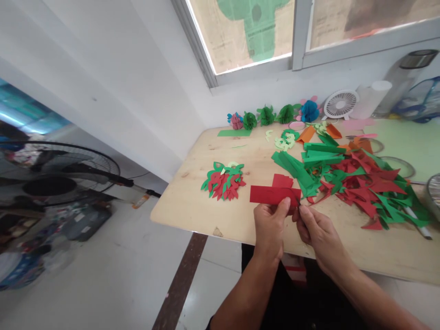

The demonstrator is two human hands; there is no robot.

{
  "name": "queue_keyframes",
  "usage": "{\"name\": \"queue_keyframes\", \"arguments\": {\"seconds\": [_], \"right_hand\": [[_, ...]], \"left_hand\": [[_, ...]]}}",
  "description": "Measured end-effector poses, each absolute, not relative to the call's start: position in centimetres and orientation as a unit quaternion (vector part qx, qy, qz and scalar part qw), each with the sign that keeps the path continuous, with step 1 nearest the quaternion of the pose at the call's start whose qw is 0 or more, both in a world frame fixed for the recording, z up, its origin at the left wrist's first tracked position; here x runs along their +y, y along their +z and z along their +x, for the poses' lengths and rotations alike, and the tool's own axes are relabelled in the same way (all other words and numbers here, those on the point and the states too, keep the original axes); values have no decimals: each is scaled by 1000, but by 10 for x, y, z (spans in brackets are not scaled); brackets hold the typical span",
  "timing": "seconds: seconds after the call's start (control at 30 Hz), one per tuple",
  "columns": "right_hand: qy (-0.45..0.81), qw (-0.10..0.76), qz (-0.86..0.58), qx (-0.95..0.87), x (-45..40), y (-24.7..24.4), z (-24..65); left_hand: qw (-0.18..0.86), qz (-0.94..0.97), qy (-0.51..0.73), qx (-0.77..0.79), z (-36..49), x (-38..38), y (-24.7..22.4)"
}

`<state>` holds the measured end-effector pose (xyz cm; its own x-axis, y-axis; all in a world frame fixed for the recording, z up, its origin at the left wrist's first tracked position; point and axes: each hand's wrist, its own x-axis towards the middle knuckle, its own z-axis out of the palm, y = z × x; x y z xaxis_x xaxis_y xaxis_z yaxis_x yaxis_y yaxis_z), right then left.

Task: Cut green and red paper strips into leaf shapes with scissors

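My left hand (270, 225) pinches a red paper strip (264, 194) between thumb and fingers, just above the table's front part. At the strip's right end, my right hand (319, 233) is closed around scissors (299, 204). Only a little of their dark metal shows, and the handles are hidden in my fingers. Behind the strip lies more red paper (282, 180), partly covered by it. To the left, red and green leaf-shaped cutouts (225, 184) are heaped together.
Red and green paper scraps (367, 178) spread over the table (178, 197) at right, near a white marker (417, 223). Green strips (297, 172) lie closer. Honeycomb paper figures (266, 115), a small white fan (341, 105) and a bottle (402, 82) line the wall. A large fan (51, 185) stands left.
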<state>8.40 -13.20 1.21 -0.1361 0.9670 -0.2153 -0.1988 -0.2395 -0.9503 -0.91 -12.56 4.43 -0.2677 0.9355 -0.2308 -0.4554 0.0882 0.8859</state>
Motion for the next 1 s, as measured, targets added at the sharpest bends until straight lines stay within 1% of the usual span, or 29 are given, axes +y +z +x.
{"name": "queue_keyframes", "arguments": {"seconds": [0.43, 1.0], "right_hand": [[626, 453, -473, -423, -131, 12, 87], [627, 462, -478, -406, -132, 9, 86]], "left_hand": [[562, 302, 595, 489, -15, -124, 42], [572, 308, 584, 487, -15, -124, 41]]}}
